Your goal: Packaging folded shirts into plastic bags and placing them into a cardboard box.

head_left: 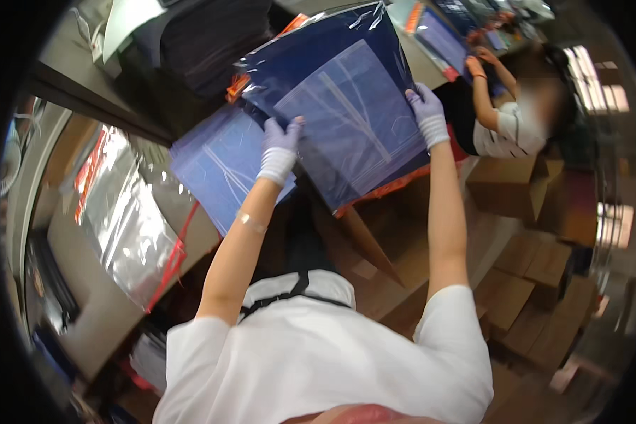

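Observation:
Both hands wear pale lavender gloves with white cuffs. Between them, tilted, is a clear plastic bag (374, 35) holding something dark blue and flat, with a paler blue sheet (346, 116) bearing white lines over it. My left hand (283, 147) grips the bag's left side, thumb and fingers pinched at the edge. On the opposite edge, my right hand (428, 116) is closed with its thumb on top. Beside my left hand lies a stack of similar blue sheets (215, 159) with white lines, partly behind my wrist. Orange-red strips show along the bag's edges.
Clear, shiny plastic bags (127, 219) with red edges lie on the table (92, 297) at left. A dark pile (212, 46) stands at the back. Open cardboard boxes (505, 184) are at right. A co-worker (509, 127) handles blue packs at the far right.

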